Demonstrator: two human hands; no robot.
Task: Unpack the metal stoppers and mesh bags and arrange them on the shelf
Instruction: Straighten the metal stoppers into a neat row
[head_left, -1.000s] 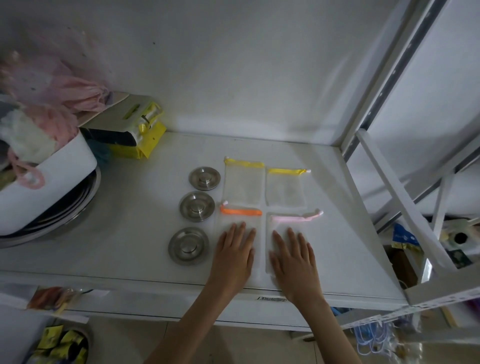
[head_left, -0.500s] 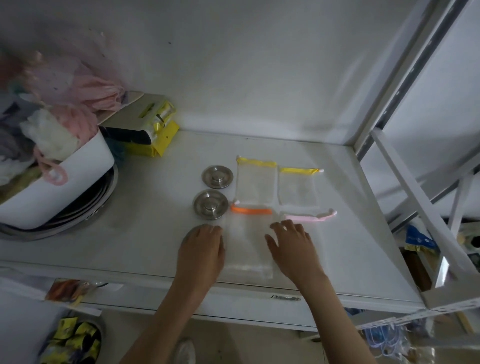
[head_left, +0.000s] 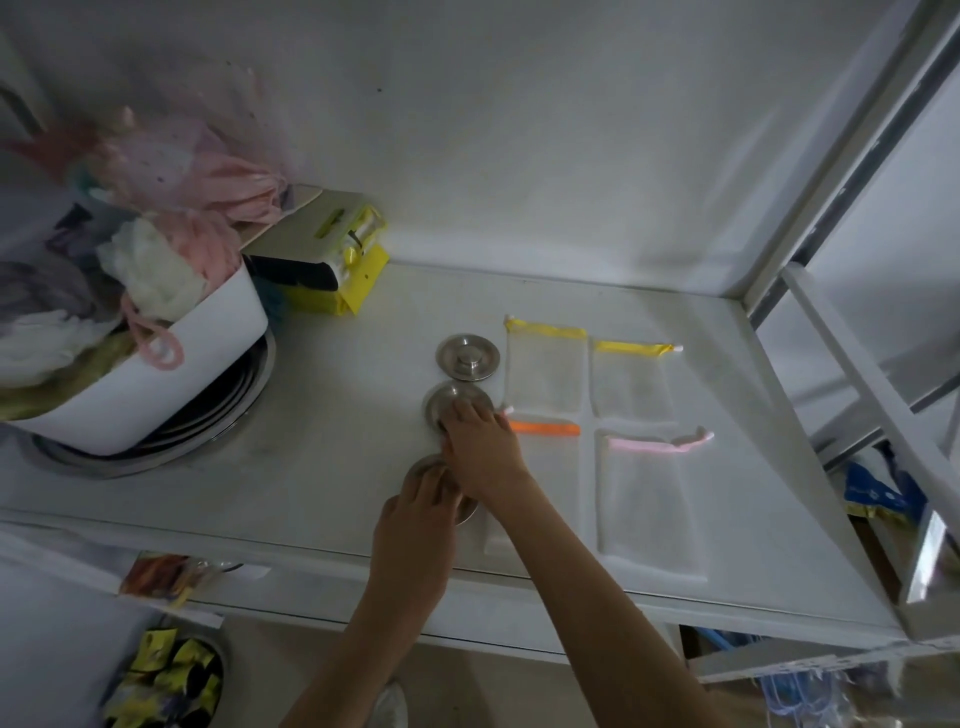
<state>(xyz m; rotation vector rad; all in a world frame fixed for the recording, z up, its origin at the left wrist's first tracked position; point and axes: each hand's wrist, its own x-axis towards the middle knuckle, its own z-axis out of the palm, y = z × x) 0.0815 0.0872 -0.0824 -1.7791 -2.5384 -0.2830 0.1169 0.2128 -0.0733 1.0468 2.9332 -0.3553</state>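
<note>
Shelf: white board (head_left: 322, 467) in a metal rack, pale wall behind, dim light.
Stoppers: three metal stoppers in a column at centre; the far one (head_left: 467, 358) lies uncovered.
My left hand: my left hand (head_left: 415, 525) rests on the near stopper (head_left: 423, 470), fingers curled over it; grip I cannot tell.
My right hand: my right hand (head_left: 480, 447) lies fingers-down on the middle stopper (head_left: 441, 402), hiding most of it.
Mesh bags: four mesh bags (head_left: 644, 499) lie flat at 3 o'clock of the stoppers, with yellow, orange and pink tops.
At 9 o'clock: white tub (head_left: 156, 384) of cloths on metal pans.
At 11 o'clock: yellow packet (head_left: 343, 270); print unreadable.
</note>
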